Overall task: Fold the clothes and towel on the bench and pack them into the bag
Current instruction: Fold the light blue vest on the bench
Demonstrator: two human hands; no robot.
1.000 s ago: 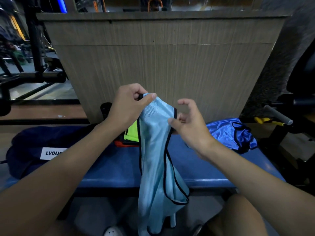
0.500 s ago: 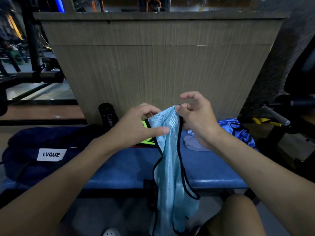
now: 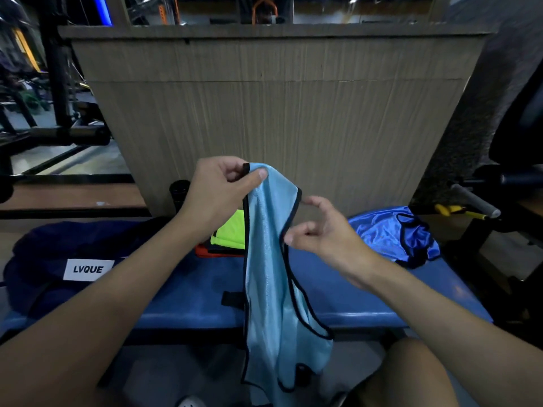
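A blue padded bench (image 3: pixel 188 292) is being seen running left to right. At its left end a dark navy bag (image 3: pixel 44 259) with a white LVQUE label (image 3: pixel 88 269) is being carried. Toward the middle, at the far edge, a neon yellow-green garment (image 3: pixel 230 233) is being borne on top of something orange (image 3: pixel 202 250). At the right end a crumpled shiny blue garment (image 3: pixel 390 233) is being supported.

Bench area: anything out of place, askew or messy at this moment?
Mildly. The royal blue garment lies crumpled, unfolded, at the right end of the bench. The light blue bib dangles twisted from the left hand, past the bench's front edge; the right hand touches its trim, fingers loosely open. Nothing looks damaged.
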